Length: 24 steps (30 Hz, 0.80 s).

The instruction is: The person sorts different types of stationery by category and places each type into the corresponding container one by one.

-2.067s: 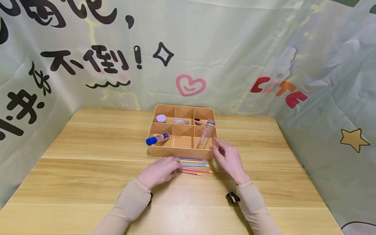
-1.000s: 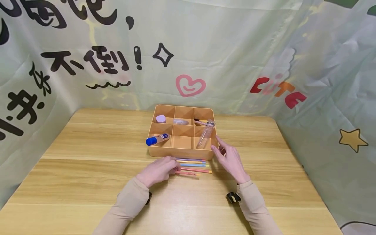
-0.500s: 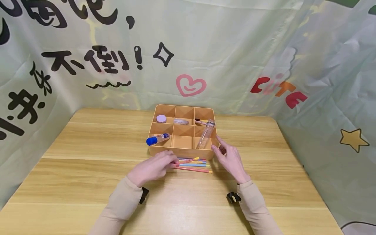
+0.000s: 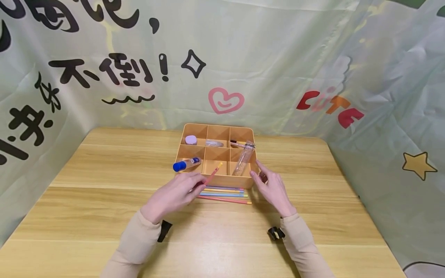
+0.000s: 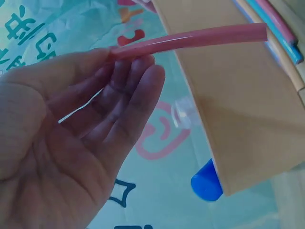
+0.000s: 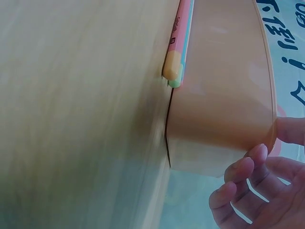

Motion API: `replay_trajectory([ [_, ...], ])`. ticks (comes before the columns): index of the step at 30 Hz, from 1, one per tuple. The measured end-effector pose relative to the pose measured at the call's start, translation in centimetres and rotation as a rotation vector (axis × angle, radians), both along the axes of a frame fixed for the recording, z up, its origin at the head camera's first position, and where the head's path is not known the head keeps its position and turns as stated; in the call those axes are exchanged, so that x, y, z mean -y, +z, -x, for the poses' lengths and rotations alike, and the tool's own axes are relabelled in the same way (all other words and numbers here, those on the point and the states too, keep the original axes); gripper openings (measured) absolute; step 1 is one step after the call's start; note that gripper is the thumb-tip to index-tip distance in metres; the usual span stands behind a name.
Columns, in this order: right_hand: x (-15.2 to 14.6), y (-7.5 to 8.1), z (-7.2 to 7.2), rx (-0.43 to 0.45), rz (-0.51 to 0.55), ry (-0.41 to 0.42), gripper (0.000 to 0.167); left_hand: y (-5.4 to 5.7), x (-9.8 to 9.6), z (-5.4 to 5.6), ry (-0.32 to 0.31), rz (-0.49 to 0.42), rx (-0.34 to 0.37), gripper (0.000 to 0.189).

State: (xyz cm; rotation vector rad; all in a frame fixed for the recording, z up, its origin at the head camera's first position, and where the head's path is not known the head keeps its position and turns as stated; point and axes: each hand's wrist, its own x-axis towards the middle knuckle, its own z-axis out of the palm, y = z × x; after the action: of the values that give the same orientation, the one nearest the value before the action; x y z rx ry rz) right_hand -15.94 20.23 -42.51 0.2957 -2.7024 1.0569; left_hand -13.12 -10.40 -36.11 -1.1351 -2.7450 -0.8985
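My left hand (image 4: 176,191) pinches a pinkish-red pencil (image 4: 214,173) between thumb and fingertips. The pencil slants up, its yellow end over the front wall of a tan six-compartment organizer box (image 4: 194,179). In the left wrist view, the pencil (image 5: 190,39) sticks out past the fingertips. My right hand (image 4: 272,187) holds the box's front right corner, thumb at the front rim and fingertips on the side, as the right wrist view also shows. Several pencils (image 4: 226,195), in red, blue, orange and purple, lie on the table along the box's front.
Inside the box are a blue-capped glue stick (image 4: 185,165), a lilac block (image 4: 191,140), a small clear item (image 4: 214,143), some pens (image 4: 237,144) and a clear tube-like case (image 4: 244,159). A printed cloth (image 4: 278,58) hangs behind the wooden table (image 4: 104,193).
My left hand has picked up the nearest red pencil from the row and lifted it forward and left to the box's front, tilting its yellow end up. The right hand stays in place.
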Motion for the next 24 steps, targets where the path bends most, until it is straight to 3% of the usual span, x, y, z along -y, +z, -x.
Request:
replay_trajectory([
  [3, 0.0, 0.0, 0.0, -0.002, -0.002, 0.000, 0.051, 0.4, 0.1, 0.0, 0.054, -0.063, -0.042, 0.010],
  [8, 0.1, 0.1, 0.0, -0.005, -0.003, 0.000, 0.051, 0.7, 0.2, 0.1, 0.138, -0.201, -0.205, 0.012],
  [12, 0.2, 0.1, 0.0, 0.007, 0.006, 0.003, 0.052, 1.3, 0.0, 0.4, 0.187, -0.306, -0.289, 0.012],
  [18, 0.1, 0.1, 0.0, 0.001, 0.010, 0.007, 0.052, 2.9, -0.8, 1.3, 0.187, -0.380, -0.317, 0.016],
  [24, 0.0, 0.0, 0.1, -0.010, 0.004, 0.008, 0.052, 4.2, -2.0, 2.8, 0.175, -0.326, -0.328, 0.018],
])
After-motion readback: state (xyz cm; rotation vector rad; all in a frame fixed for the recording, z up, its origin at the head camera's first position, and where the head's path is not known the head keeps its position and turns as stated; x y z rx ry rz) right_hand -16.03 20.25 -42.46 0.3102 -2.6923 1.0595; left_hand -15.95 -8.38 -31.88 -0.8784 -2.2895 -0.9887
